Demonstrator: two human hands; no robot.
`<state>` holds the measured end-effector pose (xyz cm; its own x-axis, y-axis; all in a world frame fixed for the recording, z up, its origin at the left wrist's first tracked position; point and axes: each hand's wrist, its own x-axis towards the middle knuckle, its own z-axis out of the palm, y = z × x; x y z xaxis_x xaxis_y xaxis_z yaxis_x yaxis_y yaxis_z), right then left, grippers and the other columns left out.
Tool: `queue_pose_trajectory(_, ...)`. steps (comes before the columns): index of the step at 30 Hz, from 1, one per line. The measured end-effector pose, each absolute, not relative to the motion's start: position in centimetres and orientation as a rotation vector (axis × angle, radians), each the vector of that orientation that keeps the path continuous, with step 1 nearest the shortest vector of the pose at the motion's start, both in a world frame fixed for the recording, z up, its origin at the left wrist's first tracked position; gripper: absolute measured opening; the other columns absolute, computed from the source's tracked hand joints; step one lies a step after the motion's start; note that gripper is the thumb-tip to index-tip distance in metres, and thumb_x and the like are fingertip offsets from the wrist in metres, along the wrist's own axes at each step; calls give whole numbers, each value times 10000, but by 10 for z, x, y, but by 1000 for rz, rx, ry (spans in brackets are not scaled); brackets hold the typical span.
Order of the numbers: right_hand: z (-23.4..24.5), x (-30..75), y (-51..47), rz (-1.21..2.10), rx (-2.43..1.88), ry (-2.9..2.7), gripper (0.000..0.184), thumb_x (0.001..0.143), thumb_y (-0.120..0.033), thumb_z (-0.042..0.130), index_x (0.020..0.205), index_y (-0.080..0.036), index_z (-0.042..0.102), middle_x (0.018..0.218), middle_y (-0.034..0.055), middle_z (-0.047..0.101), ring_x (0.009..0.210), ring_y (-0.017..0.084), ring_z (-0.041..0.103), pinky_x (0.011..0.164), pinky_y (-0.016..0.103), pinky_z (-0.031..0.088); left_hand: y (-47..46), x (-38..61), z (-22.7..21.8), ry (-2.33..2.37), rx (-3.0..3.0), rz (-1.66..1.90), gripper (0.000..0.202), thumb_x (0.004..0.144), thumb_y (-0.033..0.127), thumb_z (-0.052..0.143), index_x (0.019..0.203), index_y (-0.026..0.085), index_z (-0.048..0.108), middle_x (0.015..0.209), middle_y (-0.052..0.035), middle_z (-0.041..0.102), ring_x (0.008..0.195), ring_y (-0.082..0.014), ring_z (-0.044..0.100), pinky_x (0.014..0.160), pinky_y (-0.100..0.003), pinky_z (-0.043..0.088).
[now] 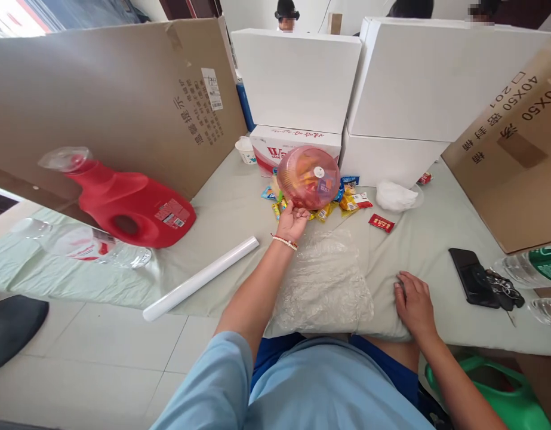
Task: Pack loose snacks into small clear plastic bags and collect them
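Observation:
My left hand [294,221], palm up with its fingers curled, holds the near edge of a round, see-through pink plastic bowl [308,177]. The bowl's base, with a round white sticker, faces me. Colourful wrapped snacks [349,202] show through the bowl and lie around it on the cloth. A crinkled clear plastic bag [326,280] is spread flat between my arms. My right hand [413,301] rests on the table's near edge with its fingers loosely extended, holding nothing. A small red snack packet [381,223] lies beyond it.
At left are a red jug [136,206], a clear bottle [87,242] and a white roll [201,279]. White boxes [297,80] and cardboard [123,101] wall the table. A paper cup [246,149], white bag [396,196], phone [472,278] and keys [505,289] lie around.

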<state>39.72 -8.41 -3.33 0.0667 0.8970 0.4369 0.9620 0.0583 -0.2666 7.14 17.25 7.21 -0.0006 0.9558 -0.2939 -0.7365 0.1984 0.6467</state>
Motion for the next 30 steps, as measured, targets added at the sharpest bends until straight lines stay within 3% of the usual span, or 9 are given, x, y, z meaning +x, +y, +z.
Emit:
queue_pose_trajectory(7,-39,405,-81,-68,-1837,-1781,348,1012,-357,469,1197,-173,698,1263,182,694,1197,328,606,1074,558,476,147,61,79,695,379,1443,429,1094,211,213,676,215,308,633,44,255,560,-125,283,664,-290,413)
queue_pose_trajectory(11,-12,406,-79,-75,-1838,-1607,357,999,-429,504,1140,-175,711,1261,196,684,1206,340,606,1068,582,481,127,52,102,656,465,1472,425,1090,227,223,693,216,376,662,19,356,585,-136,290,682,-314,426)
queue_pose_trajectory(14,33,389,-80,-14,-1752,-1447,380,1006,-478,533,1220,-202,683,1336,188,643,1300,336,573,1130,587,446,96,62,107,679,627,1386,404,1087,271,269,748,220,483,736,-8,505,596,-140,306,689,-338,436)
queue_pose_trajectory(17,71,361,-79,475,-1439,-1419,564,1040,-566,442,1505,-247,461,1496,182,560,1398,308,543,1124,552,481,54,85,101,629,617,1178,383,1077,317,309,835,237,594,824,-19,620,579,-136,322,673,-351,436)
queue_pose_trajectory(20,88,343,-79,827,-1201,-1288,740,1017,-695,336,1604,-246,296,1574,207,489,1453,330,503,1105,574,499,14,109,86,537,460,917,358,1051,325,370,856,223,652,806,-31,649,543,-125,358,649,-346,448)
queue_pose_trajectory(23,89,342,-87,974,-1091,-1081,721,924,-719,556,1492,-282,473,1382,181,637,1262,342,639,1034,600,539,-11,122,70,437,383,767,273,1001,303,479,846,196,677,844,-40,675,548,-107,449,679,-328,490)
queue_pose_trajectory(26,96,353,-96,1030,-1005,-951,518,822,-602,784,1245,-336,642,1133,70,720,1043,266,692,993,535,567,-20,123,59,458,482,769,255,989,381,550,993,191,720,985,-70,722,702,-141,607,757,-331,523)
queue_pose_trajectory(30,124,388,-87,816,-1023,-962,373,770,-409,888,1064,-323,674,1003,-15,715,930,170,669,981,378,550,-19,97,46,845,1180,924,393,998,520,554,1160,200,715,1129,-97,725,889,-193,649,878,-371,519)
